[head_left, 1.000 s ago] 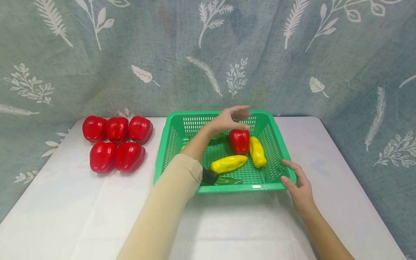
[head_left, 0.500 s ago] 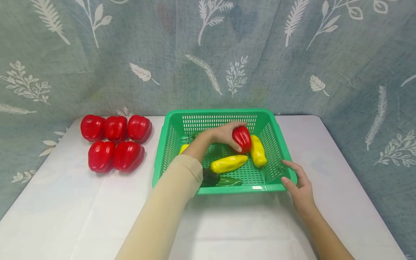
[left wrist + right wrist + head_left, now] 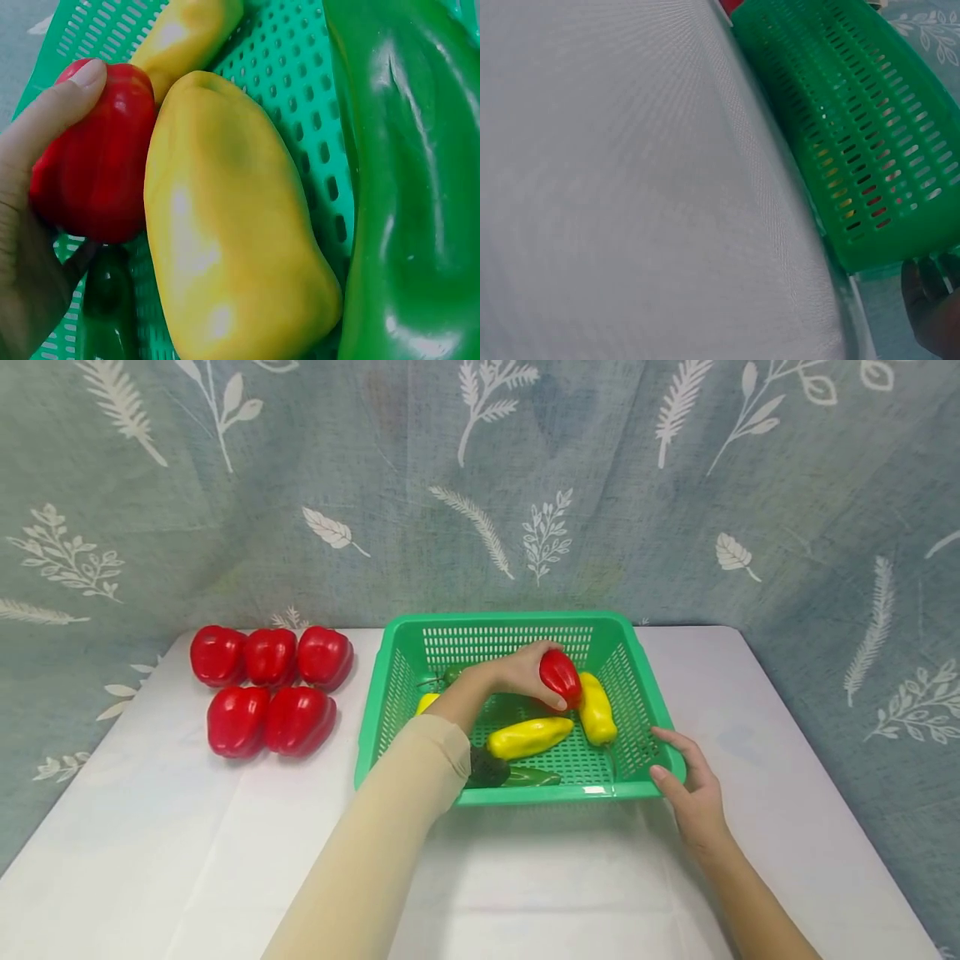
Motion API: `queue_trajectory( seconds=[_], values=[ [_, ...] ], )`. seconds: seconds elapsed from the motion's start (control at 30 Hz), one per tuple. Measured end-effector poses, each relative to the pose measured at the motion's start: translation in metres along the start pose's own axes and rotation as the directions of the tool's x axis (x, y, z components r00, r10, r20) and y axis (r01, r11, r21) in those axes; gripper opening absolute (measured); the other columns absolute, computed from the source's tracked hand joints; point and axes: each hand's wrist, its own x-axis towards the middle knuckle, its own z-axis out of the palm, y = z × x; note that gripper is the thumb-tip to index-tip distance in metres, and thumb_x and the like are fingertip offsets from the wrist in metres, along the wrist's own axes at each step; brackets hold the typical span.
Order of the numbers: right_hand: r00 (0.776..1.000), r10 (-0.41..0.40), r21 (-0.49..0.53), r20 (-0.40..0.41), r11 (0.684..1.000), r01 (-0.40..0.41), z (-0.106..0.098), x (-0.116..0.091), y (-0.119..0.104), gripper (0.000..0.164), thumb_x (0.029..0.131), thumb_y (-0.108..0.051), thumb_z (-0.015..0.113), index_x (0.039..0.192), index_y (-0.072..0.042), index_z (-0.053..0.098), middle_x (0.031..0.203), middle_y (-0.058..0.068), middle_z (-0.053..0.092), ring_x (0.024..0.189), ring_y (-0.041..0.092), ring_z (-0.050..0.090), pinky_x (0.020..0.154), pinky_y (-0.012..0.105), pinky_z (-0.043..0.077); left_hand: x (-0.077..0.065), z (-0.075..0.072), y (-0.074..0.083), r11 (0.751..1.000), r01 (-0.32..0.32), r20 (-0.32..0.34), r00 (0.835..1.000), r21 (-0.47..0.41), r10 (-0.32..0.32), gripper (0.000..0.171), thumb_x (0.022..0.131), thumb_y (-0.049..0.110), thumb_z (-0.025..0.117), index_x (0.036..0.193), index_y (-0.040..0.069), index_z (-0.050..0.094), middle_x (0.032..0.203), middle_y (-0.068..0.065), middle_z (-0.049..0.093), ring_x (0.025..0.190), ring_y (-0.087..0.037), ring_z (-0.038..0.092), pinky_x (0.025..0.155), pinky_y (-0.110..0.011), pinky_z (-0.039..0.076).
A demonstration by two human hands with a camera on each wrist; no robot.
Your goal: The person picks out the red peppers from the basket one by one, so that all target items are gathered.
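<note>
In the head view, my left hand (image 3: pixel 517 674) reaches into the green plastic basket (image 3: pixel 510 620) and grips a red bell pepper (image 3: pixel 560 678) near its back right. The left wrist view shows the thumb (image 3: pixel 71 97) lying across this bell pepper (image 3: pixel 105 165); the other fingers are mostly hidden behind it. A yellow pepper (image 3: pixel 597 710) lies right beside it, and another yellow pepper (image 3: pixel 529 738) is nearer the front. My right hand (image 3: pixel 693 797) holds the basket's front right corner, thumb on the rim and a finger along the right side.
Several red bell peppers (image 3: pixel 272 657) stand in two rows on the white-covered table (image 3: pixel 150 852), left of the basket. Inside the basket also lie long green peppers (image 3: pixel 532 777), a dark vegetable (image 3: pixel 486 768) and a partly hidden yellow one (image 3: pixel 426 702). A patterned curtain (image 3: pixel 405 485) hangs behind.
My left hand has come down from above the red bell pepper and taken hold of it, and the pepper now leans. The right hand has stayed at the basket's corner.
</note>
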Motion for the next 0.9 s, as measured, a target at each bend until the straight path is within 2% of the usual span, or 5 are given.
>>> queue_trajectory(
  seconds=[0.2, 0.37, 0.63, 0.9],
  values=[
    [1.000, 0.009, -0.002, 0.000, 1.000, -0.009, 0.000, -0.003, 0.001, 0.043, 0.092, 0.003, 0.048, 0.132, -0.013, 0.048, 0.136, -0.011, 0.040, 0.121, 0.006, 0.035, 0.090, 0.006, 0.039, -0.002, -0.001, 0.002, 0.995, 0.002, 0.031, 1.000, -0.097, 0.001, 0.087, 0.074, 0.025, 0.077, 0.144, 0.011, 0.028, 0.134, -0.007, 0.044, 0.117, -0.022, 0.046, 0.088, -0.030, 0.051],
    [1.000, 0.016, 0.032, 0.008, 0.999, -0.016, 0.000, -0.004, 0.002, 0.042, 0.093, 0.002, 0.048, 0.133, -0.010, 0.047, 0.137, -0.010, 0.041, 0.123, 0.006, 0.034, 0.091, 0.009, 0.039, -0.004, -0.004, 0.011, 0.992, 0.004, 0.069, 0.998, -0.125, 0.005, 0.087, 0.073, 0.025, 0.077, 0.144, 0.013, 0.029, 0.133, -0.007, 0.045, 0.116, -0.022, 0.047, 0.087, -0.030, 0.051],
    [1.000, 0.030, 0.001, 0.007, 1.000, -0.030, 0.000, -0.001, -0.002, 0.041, 0.094, -0.001, 0.049, 0.134, -0.010, 0.046, 0.137, -0.011, 0.040, 0.123, 0.006, 0.034, 0.091, 0.009, 0.038, -0.009, -0.017, 0.019, 0.991, -0.047, 0.007, 0.999, -0.122, 0.049, 0.087, 0.073, 0.023, 0.077, 0.145, 0.014, 0.030, 0.135, -0.006, 0.044, 0.118, -0.022, 0.045, 0.086, -0.031, 0.052],
    [1.000, 0.029, 0.030, 0.006, 0.999, -0.029, 0.000, 0.000, -0.003, 0.043, 0.093, 0.002, 0.050, 0.134, -0.011, 0.047, 0.137, -0.010, 0.040, 0.119, 0.009, 0.037, 0.089, 0.007, 0.041, -0.026, -0.033, 0.018, 0.987, -0.031, -0.034, 0.999, -0.160, 0.026, 0.084, 0.074, 0.024, 0.076, 0.144, 0.016, 0.032, 0.132, -0.005, 0.046, 0.116, -0.021, 0.046, 0.084, -0.032, 0.053]
  ],
)
